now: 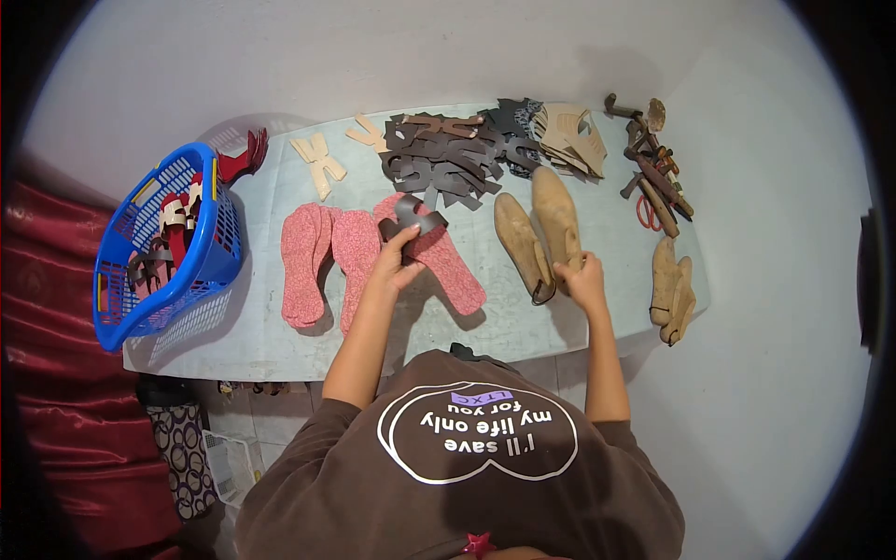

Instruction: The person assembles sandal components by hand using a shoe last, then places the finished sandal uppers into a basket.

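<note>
My left hand (399,263) is closed on a pink patterned sandal sole (452,273) with a dark brown crossed strap (427,223), raised over the table. More pink soles (306,271) lie in piles just left of it. My right hand (581,278) grips the heel end of a tan shoe last (557,217), its toe pointing away from me. Beside that one, a second shoe last (517,238) lies on the table, apart from my fingers. Part of each grip is hidden behind the hand.
A blue basket (219,219) with strapped sandals stands at the left. Dark strap pieces (439,159), beige cut pieces (571,140) and a cream strap (319,166) lie along the back. Hammers and other tools (658,177) and more lasts (670,291) sit at the right.
</note>
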`<state>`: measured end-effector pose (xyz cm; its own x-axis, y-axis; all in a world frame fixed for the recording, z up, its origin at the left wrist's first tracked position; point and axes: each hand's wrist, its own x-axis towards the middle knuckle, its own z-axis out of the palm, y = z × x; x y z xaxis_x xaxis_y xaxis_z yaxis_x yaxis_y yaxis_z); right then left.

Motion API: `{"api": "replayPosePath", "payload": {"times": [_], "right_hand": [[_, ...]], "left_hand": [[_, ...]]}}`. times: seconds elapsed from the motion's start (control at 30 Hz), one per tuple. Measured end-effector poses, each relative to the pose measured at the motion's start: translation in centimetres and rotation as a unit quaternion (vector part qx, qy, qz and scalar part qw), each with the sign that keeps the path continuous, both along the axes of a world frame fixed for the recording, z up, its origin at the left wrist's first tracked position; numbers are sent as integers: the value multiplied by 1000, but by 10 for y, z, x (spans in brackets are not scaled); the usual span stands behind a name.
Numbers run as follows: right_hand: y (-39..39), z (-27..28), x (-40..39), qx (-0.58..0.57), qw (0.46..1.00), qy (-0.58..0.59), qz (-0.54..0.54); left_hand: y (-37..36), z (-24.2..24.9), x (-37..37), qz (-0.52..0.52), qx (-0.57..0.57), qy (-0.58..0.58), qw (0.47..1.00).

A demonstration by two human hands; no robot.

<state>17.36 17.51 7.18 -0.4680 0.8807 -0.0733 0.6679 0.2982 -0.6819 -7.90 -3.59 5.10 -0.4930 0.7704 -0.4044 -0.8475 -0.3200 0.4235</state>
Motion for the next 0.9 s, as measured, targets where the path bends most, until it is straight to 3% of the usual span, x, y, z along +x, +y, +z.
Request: {"api": "replayPosePath", "payload": {"times": [0.13,0.2,0.37,0.63,0.73,0.8,0.87,0.9], "right_hand": [[49,-30,-2,-25,998,-57,-21],[57,-39,-3,-20,990,-140,-18],[70,-65,-1,-42,983,-181,2],[70,-57,3,-41,977,-206,42],[62,-45,-4,43,961,-265,59],[56,-46,-14,250,960,15,124],[29,-12,-33,42,962,150,225],[14,-8,-42,-8,950,190,247]], "left_hand": [[7,-3,17,-40,-17,5,999],[10,-1,25,-56,-6,2,998],[20,-6,38,-80,-12,16,997],[40,7,60,-80,10,22,996],[48,9,68,-79,17,27,996],[53,8,71,-70,9,28,997],[55,5,75,-67,-18,36,997],[55,4,77,-62,-19,35,997]]}}
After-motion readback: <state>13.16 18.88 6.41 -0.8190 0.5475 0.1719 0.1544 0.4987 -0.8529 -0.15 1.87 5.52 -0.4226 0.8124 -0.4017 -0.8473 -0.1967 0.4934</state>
